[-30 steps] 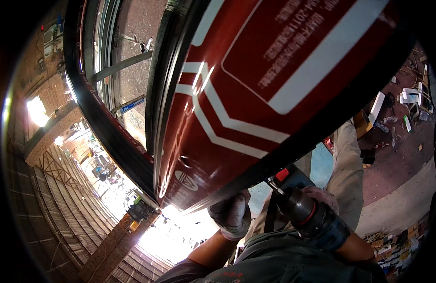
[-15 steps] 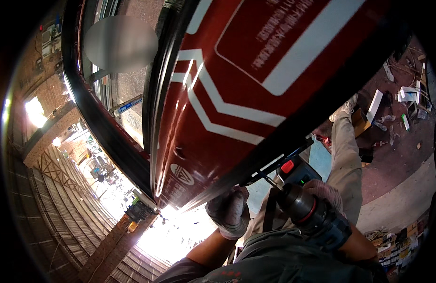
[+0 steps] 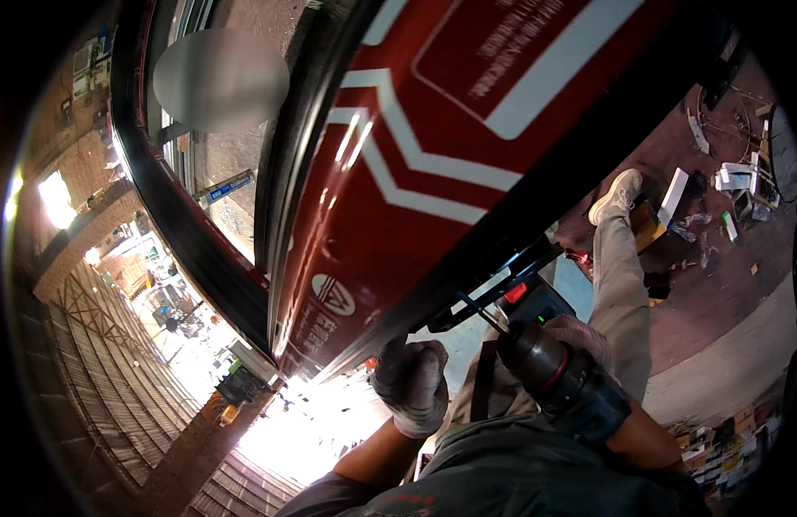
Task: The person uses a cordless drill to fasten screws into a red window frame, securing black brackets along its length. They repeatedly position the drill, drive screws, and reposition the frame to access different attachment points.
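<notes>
A red panel [image 3: 415, 258] with white stripes and a round white emblem slants across the middle, with a dark lower edge. My right hand [image 3: 579, 339], in a pale knit glove, is wrapped round a dark cordless drill [image 3: 558, 375] whose battery has a red button. The drill's long bit [image 3: 483, 312] points up and left at the dark bracket [image 3: 502, 284] under that edge; I cannot tell whether its tip touches. My left hand [image 3: 413, 383], gloved with a dark palm, is closed just below the panel's lower corner. What its fingers hold, if anything, is hidden.
My leg and a tan shoe [image 3: 618, 196] stand on the reddish floor at right. White offcuts [image 3: 674, 198], a cardboard box [image 3: 646, 231] and plastic scraps lie beyond the shoe. A dark curved frame [image 3: 191, 233] rises at left, with a ribbed roof [image 3: 96, 388] behind it.
The view has shifted, and the panel sits slightly differently in it. The drill stays in my right hand, with its bit still toward the panel's lower edge. My left hand remains closed.
</notes>
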Available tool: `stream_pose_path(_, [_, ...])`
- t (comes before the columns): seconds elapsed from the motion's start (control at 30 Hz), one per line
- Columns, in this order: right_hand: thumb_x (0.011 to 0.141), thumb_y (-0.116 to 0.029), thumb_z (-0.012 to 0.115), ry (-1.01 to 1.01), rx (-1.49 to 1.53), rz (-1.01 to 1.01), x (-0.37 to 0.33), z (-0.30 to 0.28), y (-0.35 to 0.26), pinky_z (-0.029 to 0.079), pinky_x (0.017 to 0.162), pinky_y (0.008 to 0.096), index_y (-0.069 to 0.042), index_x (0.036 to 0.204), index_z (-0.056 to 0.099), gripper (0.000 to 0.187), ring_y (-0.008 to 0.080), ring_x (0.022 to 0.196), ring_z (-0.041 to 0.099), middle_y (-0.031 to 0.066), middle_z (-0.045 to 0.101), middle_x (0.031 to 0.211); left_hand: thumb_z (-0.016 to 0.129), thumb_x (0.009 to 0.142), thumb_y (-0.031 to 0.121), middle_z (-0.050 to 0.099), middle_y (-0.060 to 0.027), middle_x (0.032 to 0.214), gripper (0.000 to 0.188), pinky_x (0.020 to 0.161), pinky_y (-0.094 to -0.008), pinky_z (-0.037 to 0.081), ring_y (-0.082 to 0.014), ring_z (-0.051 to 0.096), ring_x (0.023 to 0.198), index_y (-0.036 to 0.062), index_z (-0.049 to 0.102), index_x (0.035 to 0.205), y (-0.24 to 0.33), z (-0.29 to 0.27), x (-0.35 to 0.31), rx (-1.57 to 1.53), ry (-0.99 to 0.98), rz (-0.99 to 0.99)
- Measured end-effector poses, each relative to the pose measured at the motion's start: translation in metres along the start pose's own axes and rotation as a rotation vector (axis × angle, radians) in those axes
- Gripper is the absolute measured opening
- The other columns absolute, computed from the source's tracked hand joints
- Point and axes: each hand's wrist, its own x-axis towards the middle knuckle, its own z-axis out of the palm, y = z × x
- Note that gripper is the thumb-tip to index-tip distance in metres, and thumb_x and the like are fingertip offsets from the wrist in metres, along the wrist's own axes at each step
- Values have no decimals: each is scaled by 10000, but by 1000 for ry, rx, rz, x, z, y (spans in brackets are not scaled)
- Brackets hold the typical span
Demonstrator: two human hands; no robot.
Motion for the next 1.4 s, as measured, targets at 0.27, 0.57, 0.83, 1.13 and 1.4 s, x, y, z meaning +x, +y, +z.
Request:
stream_pose_path(0.27, [914,-351,508,82,671,385,-2,4,6,568,533,312,29,1065,565,413,261,604,663,168,654,782,525,908,326,403,4,659,305,540,-242,309,-92,345,577,25,494,870,-34,-37,-3,106,-143,12])
stream_pose_path(0.57, [995,-240,358,-417,1582,46,-19,16,-21,247,1147,427,-81,1403,327,439,237,1360,303,137,349,1434,683,839,273,555,-143,1215,530,953,-426,484,-287,553,1108,57,461,1270,-32,-23,41,-193,-354,-141])
stream_pose_path(0.83, [958,-53,438,-29,644,-57,-21,19,-20,386,1075,375,-53,1358,373,405,232,1190,499,135,510,1266,740,790,174,597,-88,1129,491,895,-342,491,-194,575,1006,55,517,1210,-36,-22,45,-70,-319,-101])
stream_pose_path(1.13, [938,-106,499,138,-780,-208,-28,12,-24,426,1028,400,-59,1322,415,396,228,1145,533,143,548,1236,768,768,231,651,-75,979,401,768,-319,511,-179,607,870,53,605,1088,-21,-17,40,-86,-254,-36])
stream_pose_path(1.4, [916,-203,537,208,-345,-147,-29,-7,4,413,1016,474,-56,1281,467,399,303,1156,507,166,519,1260,755,780,266,653,-82,982,428,792,-335,500,-187,605,893,44,595,1108,-7,-22,39,217,-254,-52])
